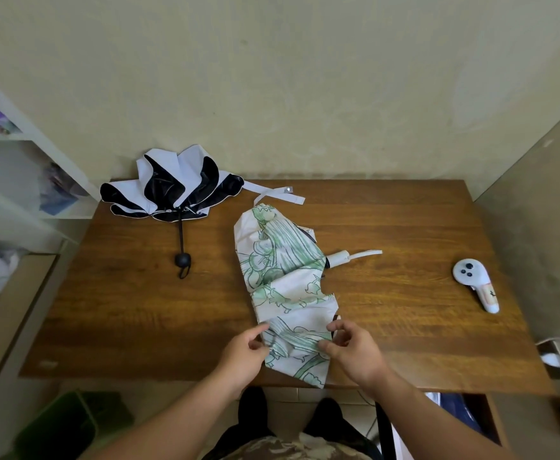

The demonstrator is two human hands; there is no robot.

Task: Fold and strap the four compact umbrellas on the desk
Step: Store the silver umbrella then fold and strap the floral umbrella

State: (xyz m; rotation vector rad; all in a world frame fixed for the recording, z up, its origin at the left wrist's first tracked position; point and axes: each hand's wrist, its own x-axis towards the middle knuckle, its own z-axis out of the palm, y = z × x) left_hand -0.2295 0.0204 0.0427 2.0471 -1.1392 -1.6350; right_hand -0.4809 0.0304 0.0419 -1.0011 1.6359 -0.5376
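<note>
Head view, the only one: you're on the green-print umbrella point(283, 287), lying lengthwise on the counter point(404, 327) from about 12 o'clock down to the near edge at 6, its lower end hanging slightly over that edge. Your left hand point(243, 355) pinches the canopy's left edge, grip clamped on fabric between thumb and fingers. Your right hand point(351, 348) pinches the right edge, thumb on the cloth, other fingers curled loosely above it. Both sit at the near end, one on each side.

Its white handle point(340, 257) pokes out at 3 o'clock of the canopy with a white strap point(366, 254) trailing right.

Step in hand, as I read it: gathering and pleating the panels, early in the fold. Nothing strapped yet. Next move calls for laying the flaps flat one over another, rolling them tight around the shaft, then reaching for the strap.

The black-and-white umbrella point(175, 189) sits at 10 o'clock, canopy loose, black handle point(183, 259) pointing toward you, its closure tab point(278, 193) lying open to the right. Untouched, still to do.

Only two umbrellas visible; can't locate the other two. White controller point(476, 283) at 3 o'clock, well apart.
</note>
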